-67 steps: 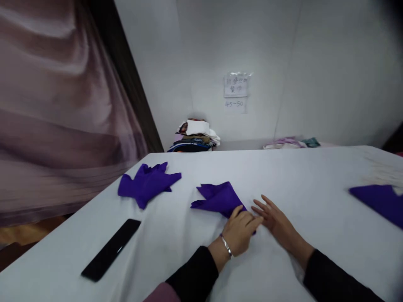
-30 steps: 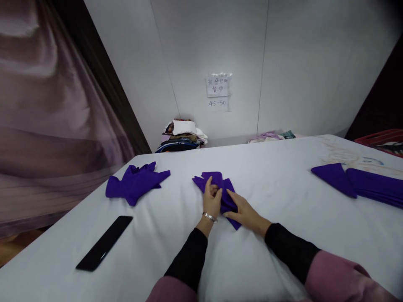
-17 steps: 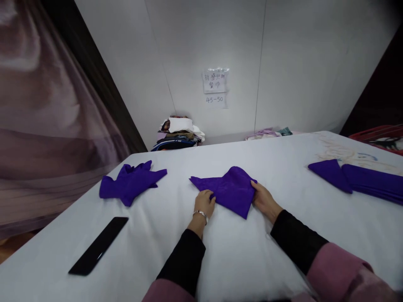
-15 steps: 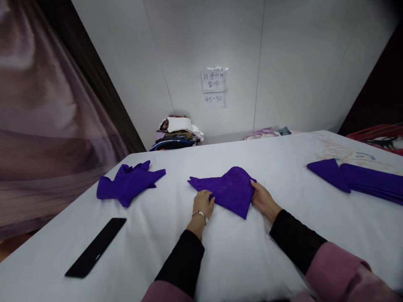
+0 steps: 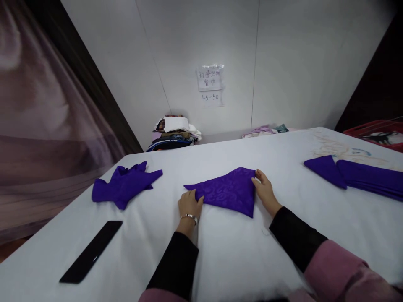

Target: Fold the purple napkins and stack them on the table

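A purple patterned napkin point(image 5: 228, 191) lies spread as a flat pointed shape in the middle of the white table point(image 5: 220, 260). My left hand point(image 5: 189, 202), with a silver bracelet at the wrist, pinches its near left edge. At the napkin's right corner my right hand point(image 5: 265, 191) grips the cloth with curled fingers. Both of my sleeves are black with pink over them.
A folded purple napkin point(image 5: 124, 184) lies at the left, and a black phone point(image 5: 91, 251) near the front left. A stack of flat purple napkins point(image 5: 355, 177) is at the right. Folded clothes point(image 5: 171, 132) and a paper sign point(image 5: 210, 78) are by the wall, with a curtain point(image 5: 47, 117) at the left.
My hands have gone from working together on a bunched napkin to pulling it apart sideways. It now lies wider and flatter, with one hand at each end.
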`<action>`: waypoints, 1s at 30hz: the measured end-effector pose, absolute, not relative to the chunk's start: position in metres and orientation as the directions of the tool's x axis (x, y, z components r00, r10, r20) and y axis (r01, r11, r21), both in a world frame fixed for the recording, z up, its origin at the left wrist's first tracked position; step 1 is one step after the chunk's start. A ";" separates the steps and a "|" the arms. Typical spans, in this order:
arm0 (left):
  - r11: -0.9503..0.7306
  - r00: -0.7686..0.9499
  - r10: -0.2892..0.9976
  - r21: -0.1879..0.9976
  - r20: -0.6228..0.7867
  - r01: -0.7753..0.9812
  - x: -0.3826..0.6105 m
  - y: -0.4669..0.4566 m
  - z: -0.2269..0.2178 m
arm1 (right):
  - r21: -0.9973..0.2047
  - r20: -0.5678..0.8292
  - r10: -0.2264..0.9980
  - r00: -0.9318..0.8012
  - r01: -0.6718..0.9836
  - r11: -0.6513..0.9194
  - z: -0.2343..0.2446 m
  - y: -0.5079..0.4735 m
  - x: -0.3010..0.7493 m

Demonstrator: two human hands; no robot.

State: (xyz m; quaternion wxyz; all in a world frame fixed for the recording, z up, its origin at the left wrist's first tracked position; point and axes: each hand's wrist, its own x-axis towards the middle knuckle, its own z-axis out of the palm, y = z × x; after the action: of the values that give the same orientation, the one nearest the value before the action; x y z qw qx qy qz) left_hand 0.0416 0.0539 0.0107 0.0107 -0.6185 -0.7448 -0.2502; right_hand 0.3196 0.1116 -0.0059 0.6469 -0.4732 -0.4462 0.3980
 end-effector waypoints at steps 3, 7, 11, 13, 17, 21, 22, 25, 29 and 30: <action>0.116 -0.253 0.908 0.381 0.333 0.917 0.039 0.054 0.010 | -0.897 0.442 0.878 0.186 0.131 0.423 0.003 0.100 0.316; 0.016 -0.226 0.881 0.451 0.416 0.892 0.043 0.053 0.017 | -0.776 0.545 0.793 -0.274 0.192 0.600 0.015 0.072 0.297; -0.159 -0.176 0.847 0.555 0.502 0.817 0.061 0.044 0.028 | -0.733 0.464 0.706 -0.535 0.216 0.645 0.012 0.055 0.279; -0.241 -0.131 0.847 0.591 0.516 0.770 0.079 0.034 0.029 | -0.735 0.429 0.724 -0.540 0.257 0.627 0.008 0.052 0.274; -0.456 0.118 0.859 0.640 0.499 0.618 0.115 0.010 0.028 | -0.749 0.450 0.744 -0.494 0.245 0.616 0.003 0.054 0.275; -0.546 0.245 0.837 0.712 0.490 0.442 0.126 -0.002 0.026 | -0.779 0.452 0.740 -0.498 0.182 0.599 0.008 0.056 0.278; -0.512 0.209 0.858 0.754 0.469 0.411 0.124 -0.001 0.025 | -0.800 0.434 0.753 -0.495 0.173 0.575 0.011 0.056 0.278; -0.332 0.027 0.940 0.898 0.339 0.290 0.115 0.009 0.020 | -0.846 0.402 0.765 -0.504 0.115 0.520 0.020 0.054 0.276; -0.198 -0.122 0.966 0.957 0.227 0.213 0.107 0.023 0.014 | -0.803 0.437 0.707 -0.555 0.114 0.585 0.020 0.051 0.275; -0.185 -0.133 0.967 0.961 0.216 0.207 0.106 0.025 0.013 | -0.784 0.443 0.692 -0.569 0.129 0.608 0.018 0.052 0.275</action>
State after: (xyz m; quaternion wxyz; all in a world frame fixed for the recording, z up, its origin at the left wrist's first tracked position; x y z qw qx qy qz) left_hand 0.1055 0.0247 0.0133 -0.3555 -0.5540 -0.5300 -0.5346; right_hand 0.2752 0.0516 0.0177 0.3884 -0.2542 -0.8081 0.3626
